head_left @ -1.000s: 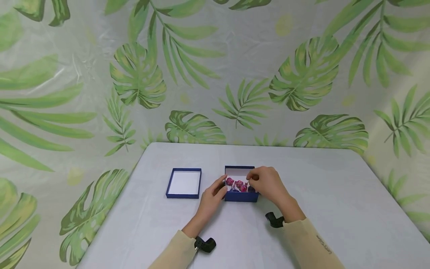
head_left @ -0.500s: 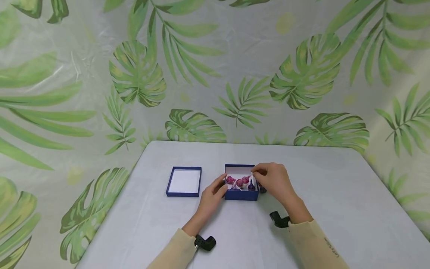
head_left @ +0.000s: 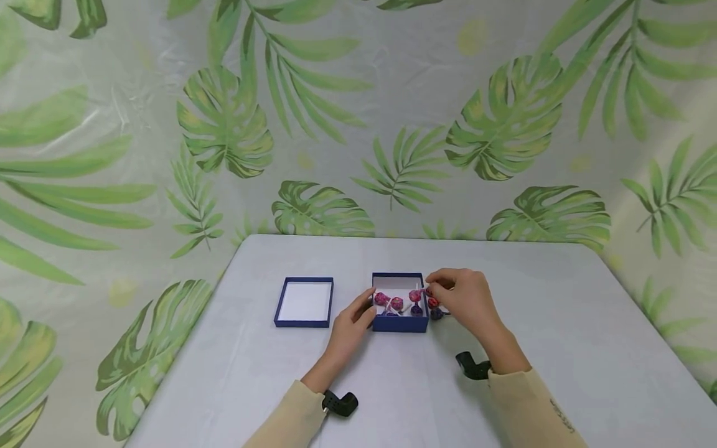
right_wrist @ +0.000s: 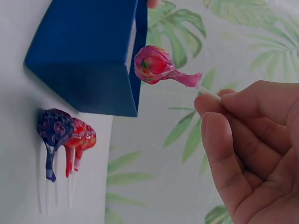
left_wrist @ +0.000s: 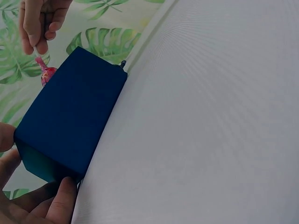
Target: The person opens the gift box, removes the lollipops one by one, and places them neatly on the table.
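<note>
Hands apart: left hand (head_left: 351, 322) rests against the left end of the blue box (head_left: 399, 323); right hand (head_left: 463, 302) pinches a pink lollipop (right_wrist: 153, 64) by its stick, candy head near the right rim. Light steadying, candy kept clear of that wall, should serve best.

One table (head_left: 403, 386), one box (head_left: 399, 323), one lid (head_left: 304, 303). One left hand (head_left: 350, 325), one right hand (head_left: 465, 302), two sleeves (head_left: 291, 415), two wrist cameras (head_left: 340, 404). Lollipops (right_wrist: 154, 64): at least seven, overlap hiding exact count.
</note>
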{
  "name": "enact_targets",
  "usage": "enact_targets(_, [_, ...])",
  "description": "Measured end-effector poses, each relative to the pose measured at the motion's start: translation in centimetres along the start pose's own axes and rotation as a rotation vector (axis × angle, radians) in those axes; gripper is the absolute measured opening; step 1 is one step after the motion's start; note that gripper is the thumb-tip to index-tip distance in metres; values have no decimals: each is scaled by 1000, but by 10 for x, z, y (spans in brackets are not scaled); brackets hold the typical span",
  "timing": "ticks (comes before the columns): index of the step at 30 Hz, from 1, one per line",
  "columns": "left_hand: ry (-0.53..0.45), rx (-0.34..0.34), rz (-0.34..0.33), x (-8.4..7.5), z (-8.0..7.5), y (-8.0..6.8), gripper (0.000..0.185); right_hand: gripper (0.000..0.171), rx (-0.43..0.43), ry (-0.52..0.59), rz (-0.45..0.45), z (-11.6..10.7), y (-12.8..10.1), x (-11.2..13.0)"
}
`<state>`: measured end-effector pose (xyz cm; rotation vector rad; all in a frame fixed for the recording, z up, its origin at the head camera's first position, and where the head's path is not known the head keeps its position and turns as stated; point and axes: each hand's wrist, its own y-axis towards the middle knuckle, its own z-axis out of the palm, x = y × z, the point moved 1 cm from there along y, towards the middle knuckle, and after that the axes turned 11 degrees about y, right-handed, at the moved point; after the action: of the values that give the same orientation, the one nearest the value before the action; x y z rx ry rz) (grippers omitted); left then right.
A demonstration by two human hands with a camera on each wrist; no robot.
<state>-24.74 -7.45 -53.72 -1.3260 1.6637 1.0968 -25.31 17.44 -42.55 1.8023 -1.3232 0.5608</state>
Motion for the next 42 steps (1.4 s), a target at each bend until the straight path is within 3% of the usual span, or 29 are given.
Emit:
enact_targets(22, [19, 1, -4, 0, -1, 0, 44, 10, -46, -50, -10, -26, -13, -13])
enact_targets(38, [42, -1, -16, -1, -1, -1, 46, 10, -14, -62, 22, -36, -28, -24])
enact_targets(42, [38, -3, -18, -1, -1, -1, 45, 9, 20, -42, 68, -38, -33, -26])
